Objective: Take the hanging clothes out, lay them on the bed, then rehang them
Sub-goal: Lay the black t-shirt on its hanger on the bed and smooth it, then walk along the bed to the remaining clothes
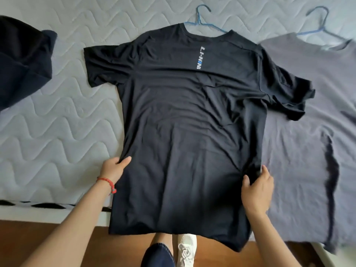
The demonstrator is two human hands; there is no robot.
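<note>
A black T-shirt [185, 120] with a small white logo lies flat on the quilted grey bed [57, 120], its hem hanging over the bed's front edge. A blue hanger [202, 22] sticks out of its collar. My left hand [113, 168] pinches the shirt's left side seam, a red bracelet on the wrist. My right hand [257, 187] grips the right side seam. To the right lies a grey T-shirt [312, 143] on a second blue hanger [317, 24], partly covered by the black shirt's sleeve.
A dark garment [21, 62] lies bunched at the bed's far left. Below the bed edge is a wooden floor [38, 237], with my white shoe [185, 249] and dark trouser leg under the shirt's hem.
</note>
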